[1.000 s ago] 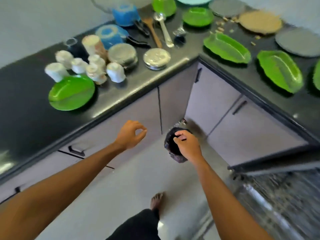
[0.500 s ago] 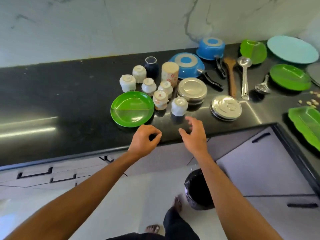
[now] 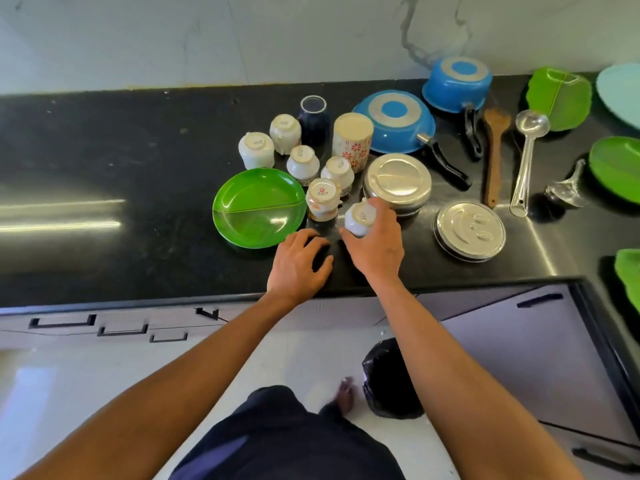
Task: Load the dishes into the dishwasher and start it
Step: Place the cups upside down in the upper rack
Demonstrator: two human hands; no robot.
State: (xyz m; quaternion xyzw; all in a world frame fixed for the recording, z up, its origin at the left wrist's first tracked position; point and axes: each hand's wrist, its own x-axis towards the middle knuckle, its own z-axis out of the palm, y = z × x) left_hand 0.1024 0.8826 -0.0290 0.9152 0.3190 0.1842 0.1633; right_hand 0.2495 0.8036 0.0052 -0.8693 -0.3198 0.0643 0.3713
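One cup, inverted, at front of cup cluster near steel bowl; lifted or not, unclear. Right hand wrapped round its sides. Left hand loosely curled, empty, on tabletop. Cup likely ceramic: light, rigid, slick, chippable; grip round body.

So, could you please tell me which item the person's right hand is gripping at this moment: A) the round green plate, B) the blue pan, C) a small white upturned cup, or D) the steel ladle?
C: the right hand has its fingers curled round a small white upturned cup on the black counter.
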